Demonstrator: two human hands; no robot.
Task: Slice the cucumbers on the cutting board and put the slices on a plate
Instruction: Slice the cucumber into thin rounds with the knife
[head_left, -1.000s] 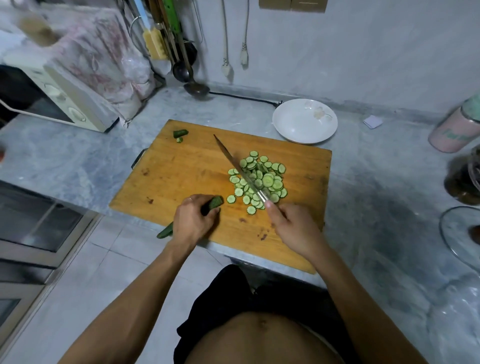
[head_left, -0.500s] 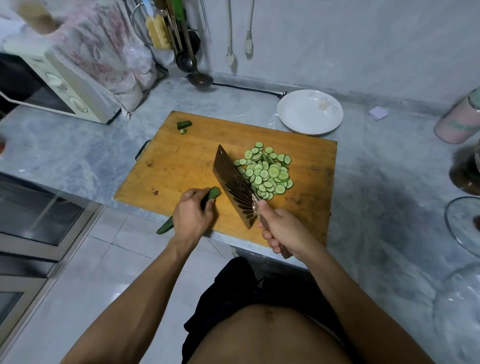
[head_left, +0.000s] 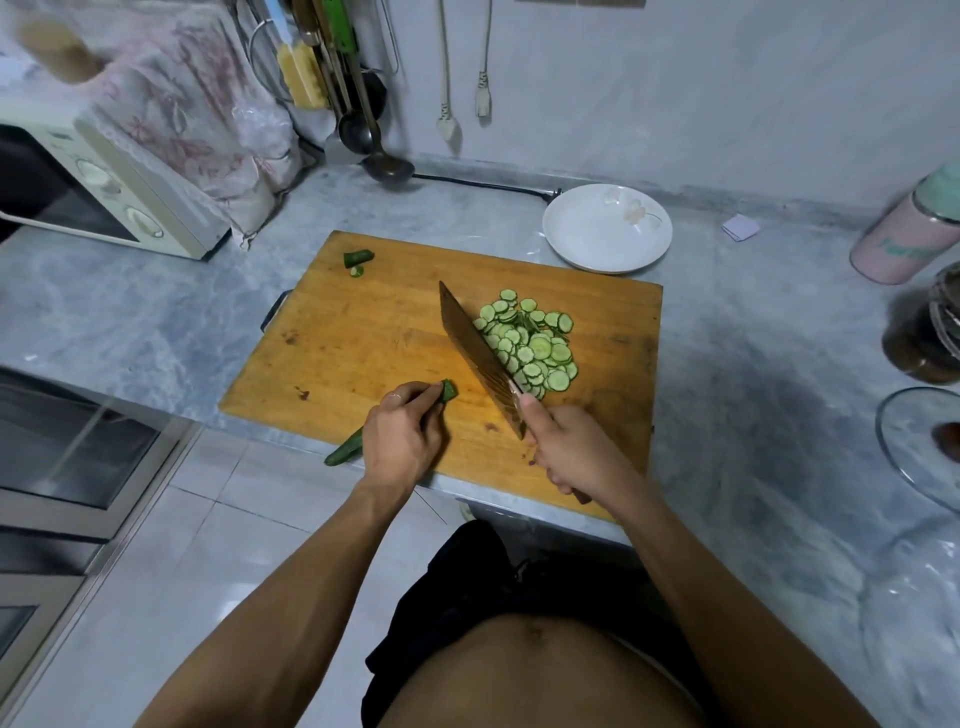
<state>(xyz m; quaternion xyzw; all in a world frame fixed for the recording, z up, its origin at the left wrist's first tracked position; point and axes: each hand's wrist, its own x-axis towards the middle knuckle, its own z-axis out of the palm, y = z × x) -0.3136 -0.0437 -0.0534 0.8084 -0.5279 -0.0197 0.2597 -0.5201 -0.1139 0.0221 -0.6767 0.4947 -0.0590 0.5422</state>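
Note:
A wooden cutting board (head_left: 374, 332) lies on the marble counter. My left hand (head_left: 402, 434) grips a cucumber (head_left: 344, 451) near the board's front edge; its cut end pokes past my fingers and its tail hangs over the edge. My right hand (head_left: 576, 449) holds a cleaver (head_left: 480, 361) by the handle, blade tilted against a heap of cucumber slices (head_left: 535, 345) on the board's right half. A cut-off cucumber end (head_left: 358, 258) lies at the board's far left corner. A white plate (head_left: 605, 228) stands behind the board, holding no slices.
A microwave (head_left: 109, 192) under a floral cloth stands at the left. Ladles (head_left: 387, 163) and plugs hang on the wall behind. A pink canister (head_left: 906, 236), a dark jar (head_left: 927, 332) and a glass lid (head_left: 922, 447) sit at the right.
The cleaver pushed the slices right into a tighter heap, tilted up, and now leans against them. My left hand stayed on the cucumber.

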